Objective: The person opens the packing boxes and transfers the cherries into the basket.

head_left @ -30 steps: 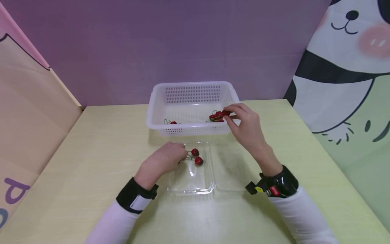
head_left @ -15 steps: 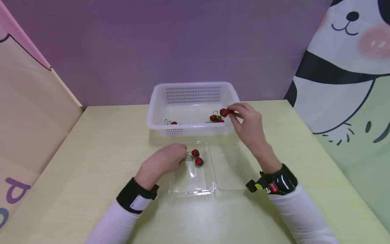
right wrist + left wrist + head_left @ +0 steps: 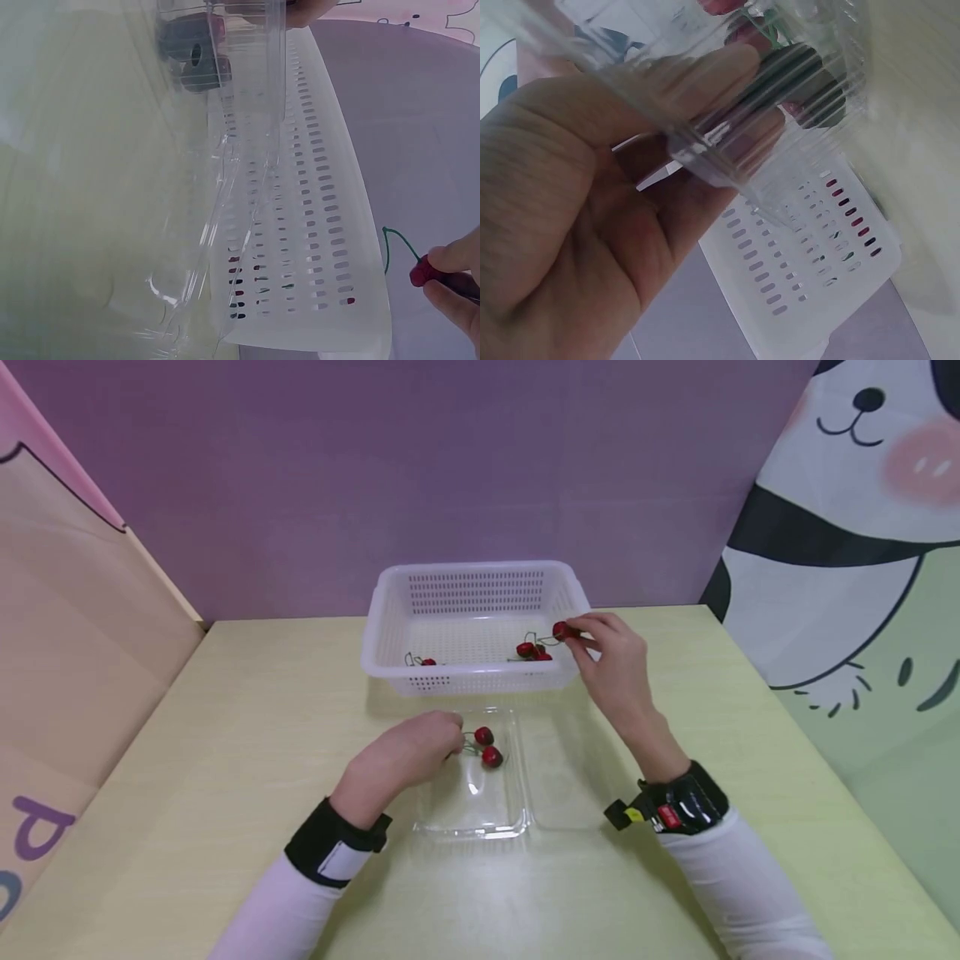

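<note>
My right hand (image 3: pixel 617 668) pinches a dark red cherry (image 3: pixel 560 631) between thumb and fingers over the right front of a white perforated basket (image 3: pixel 480 679). In the right wrist view that cherry (image 3: pixel 421 273) has a green stem trailing from it. My left hand (image 3: pixel 408 750) reaches over the left side of a clear plastic box (image 3: pixel 480 835). Seen through the plastic in the left wrist view, its fingertips grip a dark cherry (image 3: pixel 791 67). Two red cherries (image 3: pixel 491 757) with green stems lie in the box beside those fingers.
More cherries (image 3: pixel 527 649) sit at the basket's right front, and another cherry (image 3: pixel 428 662) at its left front. The box's clear lid (image 3: pixel 566 777) lies flat on its right. A purple wall (image 3: pixel 465 468) stands behind the pale wooden table (image 3: pixel 262 710).
My right hand has drawn its cherry slightly up and to the right, away from the cluster in the basket. The left hand has stayed almost still over the box.
</note>
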The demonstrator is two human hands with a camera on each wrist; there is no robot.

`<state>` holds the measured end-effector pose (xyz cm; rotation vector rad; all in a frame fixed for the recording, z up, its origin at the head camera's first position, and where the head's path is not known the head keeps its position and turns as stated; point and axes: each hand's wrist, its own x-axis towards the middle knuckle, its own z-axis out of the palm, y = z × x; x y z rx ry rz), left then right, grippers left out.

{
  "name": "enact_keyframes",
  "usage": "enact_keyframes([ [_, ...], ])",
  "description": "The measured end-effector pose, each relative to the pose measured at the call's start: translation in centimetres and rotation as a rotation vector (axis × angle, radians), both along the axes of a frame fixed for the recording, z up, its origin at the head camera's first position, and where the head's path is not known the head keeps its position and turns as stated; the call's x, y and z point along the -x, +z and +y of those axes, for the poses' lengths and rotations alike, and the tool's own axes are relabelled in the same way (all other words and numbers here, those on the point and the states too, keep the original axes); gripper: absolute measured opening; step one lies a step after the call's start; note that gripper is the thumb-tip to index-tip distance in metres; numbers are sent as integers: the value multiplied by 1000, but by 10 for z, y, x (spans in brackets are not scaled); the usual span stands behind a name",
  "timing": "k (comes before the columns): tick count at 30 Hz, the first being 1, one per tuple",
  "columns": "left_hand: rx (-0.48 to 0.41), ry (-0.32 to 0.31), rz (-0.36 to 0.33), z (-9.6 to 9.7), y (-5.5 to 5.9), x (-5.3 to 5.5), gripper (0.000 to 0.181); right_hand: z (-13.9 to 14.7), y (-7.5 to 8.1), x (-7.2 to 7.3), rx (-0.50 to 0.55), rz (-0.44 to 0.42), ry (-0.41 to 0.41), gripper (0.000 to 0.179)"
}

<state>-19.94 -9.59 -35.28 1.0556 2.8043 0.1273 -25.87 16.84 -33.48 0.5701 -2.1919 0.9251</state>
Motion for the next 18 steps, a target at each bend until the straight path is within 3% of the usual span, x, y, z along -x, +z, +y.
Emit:
enact_keyframes([
  [18,-12,-9,2,0,2,-2,18,2,-3,3,-5,-53,-50,21],
])
